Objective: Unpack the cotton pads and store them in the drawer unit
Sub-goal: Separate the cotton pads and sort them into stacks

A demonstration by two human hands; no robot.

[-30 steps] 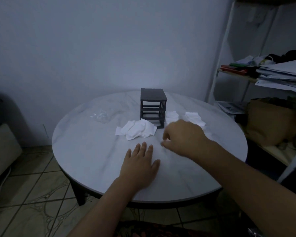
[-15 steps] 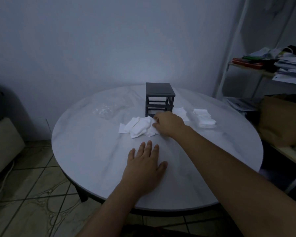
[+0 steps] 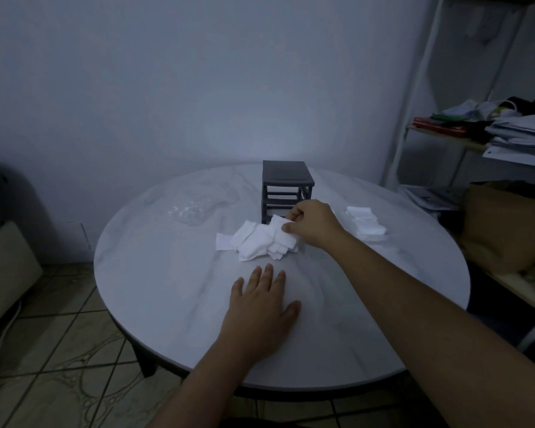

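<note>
From the head camera we see that our right hand (image 3: 311, 225), which a second ago was drawn back nearer the table edge, has reached forward and now pinches the near edge of the loose cotton pad heap (image 3: 261, 240) between thumb and fingertips. We read this as the pickup of the next pads for storing, so the unpacking looks done and the filling is under way. Our left hand (image 3: 261, 308) has stayed flat and open on the round table (image 3: 155, 291), holding nothing, nearer to us than the heap.

The pads are soft white squares, limp and overlapping. Just beyond the right hand stands the dark drawer unit (image 3: 288, 186), a boxy slatted plastic frame. To the hand's right lies a neater pad stack (image 3: 365, 222); far to its left, the crumpled clear wrapper (image 3: 192, 211). The tabletop is smooth, pale and marbled.
</note>
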